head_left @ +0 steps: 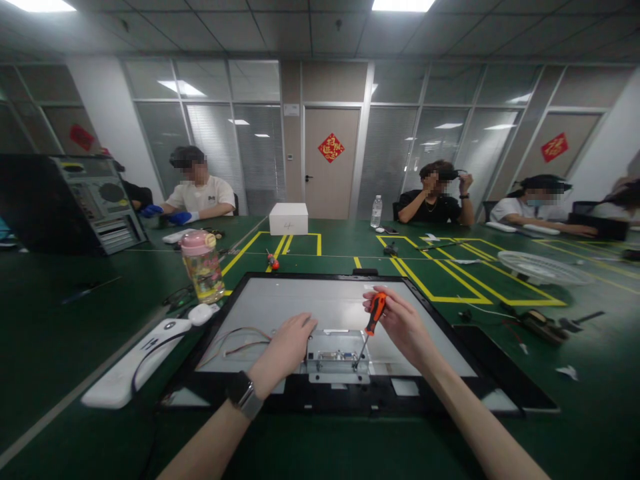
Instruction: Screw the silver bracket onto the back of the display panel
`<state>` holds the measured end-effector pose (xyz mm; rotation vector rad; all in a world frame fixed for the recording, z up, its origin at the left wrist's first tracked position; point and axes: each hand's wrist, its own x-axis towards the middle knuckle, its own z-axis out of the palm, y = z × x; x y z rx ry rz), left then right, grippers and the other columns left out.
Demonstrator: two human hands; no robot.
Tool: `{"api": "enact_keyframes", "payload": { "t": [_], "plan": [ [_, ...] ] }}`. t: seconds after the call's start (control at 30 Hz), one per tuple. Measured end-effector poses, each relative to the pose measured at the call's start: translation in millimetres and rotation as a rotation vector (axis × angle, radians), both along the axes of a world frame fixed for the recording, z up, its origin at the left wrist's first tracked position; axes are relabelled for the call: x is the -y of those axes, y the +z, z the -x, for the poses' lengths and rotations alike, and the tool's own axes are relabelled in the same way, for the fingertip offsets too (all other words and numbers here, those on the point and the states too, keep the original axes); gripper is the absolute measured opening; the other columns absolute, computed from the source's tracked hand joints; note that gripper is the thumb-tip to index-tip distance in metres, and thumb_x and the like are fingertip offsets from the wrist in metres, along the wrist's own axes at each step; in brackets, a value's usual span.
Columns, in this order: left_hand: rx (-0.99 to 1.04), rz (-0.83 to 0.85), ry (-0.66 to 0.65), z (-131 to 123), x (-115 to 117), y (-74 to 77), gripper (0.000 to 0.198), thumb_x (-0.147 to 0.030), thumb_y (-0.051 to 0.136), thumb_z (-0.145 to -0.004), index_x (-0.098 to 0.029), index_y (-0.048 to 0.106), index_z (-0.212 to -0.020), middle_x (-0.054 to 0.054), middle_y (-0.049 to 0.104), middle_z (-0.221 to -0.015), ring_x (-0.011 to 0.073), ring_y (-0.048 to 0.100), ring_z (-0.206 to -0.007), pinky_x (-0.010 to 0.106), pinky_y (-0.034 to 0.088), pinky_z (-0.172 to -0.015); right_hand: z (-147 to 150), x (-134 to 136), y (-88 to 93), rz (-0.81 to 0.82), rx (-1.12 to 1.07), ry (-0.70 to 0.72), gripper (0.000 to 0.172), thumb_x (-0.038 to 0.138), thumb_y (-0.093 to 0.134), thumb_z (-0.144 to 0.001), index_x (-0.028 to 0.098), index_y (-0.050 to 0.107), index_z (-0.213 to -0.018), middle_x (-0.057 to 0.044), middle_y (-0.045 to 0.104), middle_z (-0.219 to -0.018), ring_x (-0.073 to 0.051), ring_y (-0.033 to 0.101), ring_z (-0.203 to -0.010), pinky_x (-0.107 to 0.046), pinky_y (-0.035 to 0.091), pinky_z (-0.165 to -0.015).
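Note:
A flat display panel (250, 303) with a black frame lies back side up before me. On its lower middle sits a metal bracket (327, 341) with a row of connector ports. My right hand (400, 320) grips an orange and black screwdriver (376, 313), its shaft slanting down so the tip meets the bracket's right end by the ports. My left hand (287, 343), with a watch on the wrist, rests at the bracket's left side, fingers bent over its edge; whether it grips the edge is hidden. Thin brown wires (245, 339) run left of that hand.
Left of the panel are a white power bank (137, 363) with a cable and a pink-lidded bottle (203, 267). A black strip panel (505, 367) lies right. Farther back stand a white box (289, 219), a water bottle (376, 211) and a computer case (105, 203). Several people sit opposite.

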<state>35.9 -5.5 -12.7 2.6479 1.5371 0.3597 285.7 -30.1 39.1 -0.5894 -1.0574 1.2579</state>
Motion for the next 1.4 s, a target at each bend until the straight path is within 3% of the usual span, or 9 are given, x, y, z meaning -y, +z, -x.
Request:
{"api": "enact_keyframes", "payload": {
  "t": [0.2, 0.43, 0.57, 0.67, 0.87, 1.07, 1.27, 1.4],
  "plan": [
    [-0.005, 0.003, 0.001, 0.6, 0.1, -0.3, 0.060, 0.007, 0.036, -0.077, -0.018, 0.052, -0.129, 0.010, 0.049, -0.140, 0.0209, 0.048, -0.127, 0.039, 0.036, -0.109, 0.6, 0.6, -2.6, -0.061, 0.043, -0.073, 0.020, 0.033, 0.082, -0.067, 0.025, 0.073, -0.083, 0.000, 0.066, -0.079, -0.015, 0.060, -0.073, -0.029, 0.048, -0.070],
    [0.009, 0.007, 0.006, -1.1, 3.5, 6.4, 0.058, 0.006, 0.035, -0.079, -0.016, 0.053, -0.128, 0.013, 0.050, -0.139, 0.0217, 0.049, -0.126, 0.038, 0.037, -0.108, 0.3, 1.6, 1.0, -0.022, 0.015, 0.042, 0.030, 0.038, 0.076, -0.073, 0.024, 0.071, -0.100, -0.006, 0.070, -0.096, -0.022, 0.063, -0.088, -0.040, 0.046, -0.087],
    [0.007, 0.026, 0.009, -2.1, 5.2, 9.8, 0.058, 0.008, 0.035, -0.078, -0.016, 0.054, -0.128, 0.013, 0.049, -0.140, 0.0210, 0.048, -0.127, 0.038, 0.036, -0.108, 0.3, 3.0, 0.6, -0.058, 0.046, -0.004, 0.023, 0.033, 0.080, -0.071, 0.026, 0.072, -0.091, -0.002, 0.068, -0.085, -0.019, 0.060, -0.078, -0.034, 0.048, -0.077],
    [0.003, 0.015, 0.007, -2.0, 4.7, 8.4, 0.058, 0.008, 0.034, -0.078, -0.016, 0.054, -0.127, 0.012, 0.050, -0.139, 0.0210, 0.049, -0.126, 0.037, 0.037, -0.108, 0.5, 3.4, 0.9, -0.058, 0.051, -0.018, 0.022, 0.035, 0.080, -0.070, 0.025, 0.072, -0.088, -0.002, 0.068, -0.083, -0.018, 0.060, -0.076, -0.033, 0.048, -0.074],
    [-0.031, 0.006, 0.001, -1.8, 3.3, 5.1, 0.056, 0.006, 0.035, -0.080, -0.015, 0.053, -0.128, 0.014, 0.049, -0.139, 0.0234, 0.049, -0.125, 0.038, 0.038, -0.107, 0.4, 3.5, 1.8, 0.001, -0.002, 0.060, 0.029, 0.040, 0.078, -0.072, 0.025, 0.073, -0.097, -0.006, 0.072, -0.094, -0.023, 0.064, -0.089, -0.039, 0.046, -0.086],
    [-0.014, 0.008, 0.001, -1.0, 3.1, 4.8, 0.057, 0.006, 0.035, -0.079, -0.016, 0.053, -0.128, 0.013, 0.049, -0.139, 0.0226, 0.048, -0.126, 0.038, 0.037, -0.108, 1.2, 5.5, 2.0, -0.053, 0.056, -0.015, 0.021, 0.034, 0.080, -0.069, 0.025, 0.073, -0.086, -0.002, 0.068, -0.082, -0.019, 0.060, -0.075, -0.034, 0.047, -0.075],
    [-0.001, -0.011, -0.005, 1.2, 0.5, -1.0, 0.055, 0.004, 0.035, -0.081, -0.017, 0.053, -0.129, 0.013, 0.049, -0.139, 0.0231, 0.049, -0.125, 0.039, 0.037, -0.107, -0.1, 4.5, 3.0, -0.001, 0.013, 0.050, 0.029, 0.041, 0.077, -0.072, 0.024, 0.072, -0.096, -0.007, 0.071, -0.095, -0.024, 0.063, -0.087, -0.043, 0.046, -0.088],
    [-0.006, -0.016, -0.002, 1.9, -1.5, -4.0, 0.055, 0.004, 0.037, -0.081, -0.018, 0.053, -0.129, 0.011, 0.049, -0.139, 0.0225, 0.049, -0.126, 0.039, 0.038, -0.107, -0.7, 4.5, 2.0, -0.029, 0.033, 0.052, 0.024, 0.038, 0.076, -0.074, 0.025, 0.072, -0.094, -0.005, 0.071, -0.090, -0.023, 0.064, -0.085, -0.043, 0.046, -0.088]
  ]
}}
